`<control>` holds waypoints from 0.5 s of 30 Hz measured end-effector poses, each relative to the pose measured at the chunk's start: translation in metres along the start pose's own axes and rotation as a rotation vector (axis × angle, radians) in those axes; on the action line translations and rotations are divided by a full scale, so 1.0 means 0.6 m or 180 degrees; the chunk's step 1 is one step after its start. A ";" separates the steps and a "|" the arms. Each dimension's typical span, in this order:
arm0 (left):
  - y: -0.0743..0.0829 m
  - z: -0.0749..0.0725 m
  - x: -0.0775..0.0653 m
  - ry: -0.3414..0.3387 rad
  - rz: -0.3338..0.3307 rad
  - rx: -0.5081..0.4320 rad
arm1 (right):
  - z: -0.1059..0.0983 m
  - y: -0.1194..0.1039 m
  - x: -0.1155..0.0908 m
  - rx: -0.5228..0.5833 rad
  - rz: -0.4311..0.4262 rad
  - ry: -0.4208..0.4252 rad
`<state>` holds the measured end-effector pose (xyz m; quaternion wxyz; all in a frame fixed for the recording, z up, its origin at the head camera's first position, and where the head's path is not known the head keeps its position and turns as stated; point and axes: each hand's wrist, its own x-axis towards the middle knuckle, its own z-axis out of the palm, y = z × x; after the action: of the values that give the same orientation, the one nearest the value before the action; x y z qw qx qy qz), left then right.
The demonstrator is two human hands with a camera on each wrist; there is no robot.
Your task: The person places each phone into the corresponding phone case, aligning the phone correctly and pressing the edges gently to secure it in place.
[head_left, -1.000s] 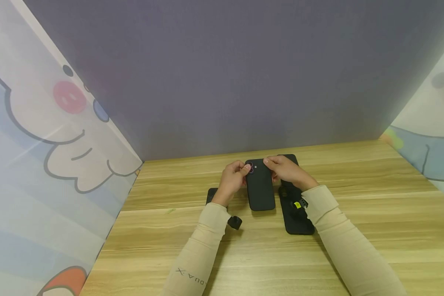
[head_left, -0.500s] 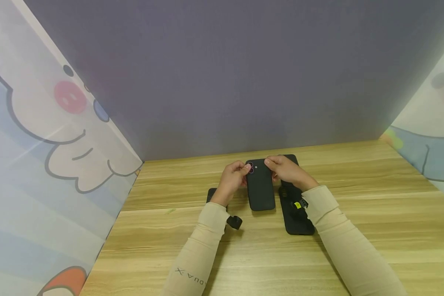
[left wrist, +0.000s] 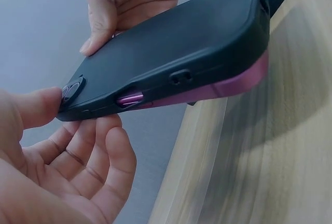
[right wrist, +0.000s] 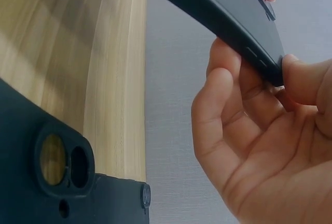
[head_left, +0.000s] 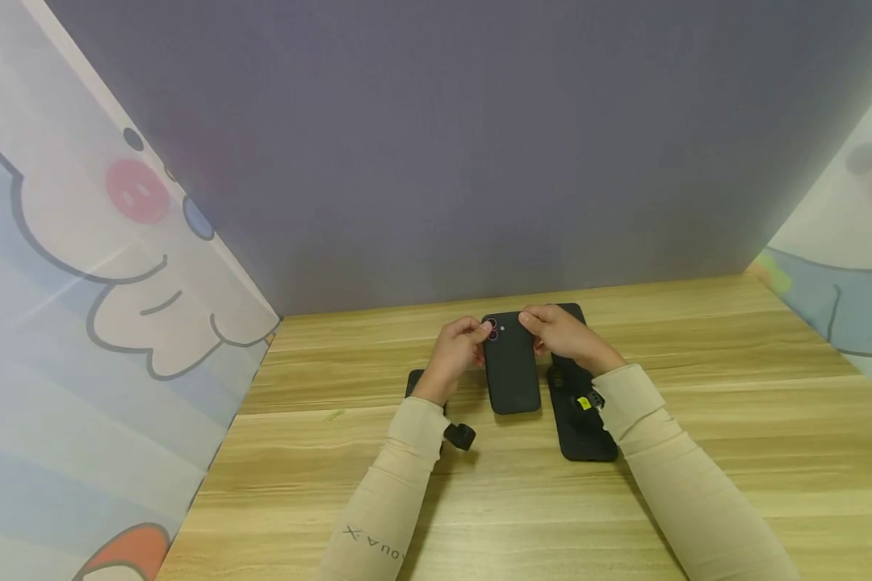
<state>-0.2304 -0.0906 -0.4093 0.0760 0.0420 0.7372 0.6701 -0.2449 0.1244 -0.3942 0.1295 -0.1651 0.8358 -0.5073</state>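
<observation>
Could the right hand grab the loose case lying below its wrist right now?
Probably not without letting go first: the right hand pinches a corner of the half-cased phone. The loose case lies close by, so reach doesn't look like the problem.

This looks like a small walled-in booth or partitioned work nook; whether it belongs to a home, an office or a shop cannot be told. A wood-grain table (head_left: 698,347) spans it. Along the far edge rises a plain grey panel (head_left: 443,161) with a fine, cloth-like weave. From the far left corner a pale cartoon-printed panel (head_left: 65,266), its figure pink-snouted, runs down the left edge; a second printed panel (head_left: 857,290) adjoins the far right corner.
</observation>
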 end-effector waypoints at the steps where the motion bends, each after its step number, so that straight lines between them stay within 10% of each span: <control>1: 0.000 0.000 0.000 -0.0008 -0.0014 -0.0028 | 0.000 0.000 0.000 -0.0006 -0.0009 0.0002; 15: 0.000 -0.002 0.000 -0.0106 -0.0103 -0.0207 | 0.000 -0.001 -0.002 -0.0034 -0.0025 0.0016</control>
<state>-0.2307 -0.0921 -0.4089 0.1004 0.0386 0.7142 0.6916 -0.2434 0.1246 -0.3936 0.1244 -0.1678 0.8382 -0.5038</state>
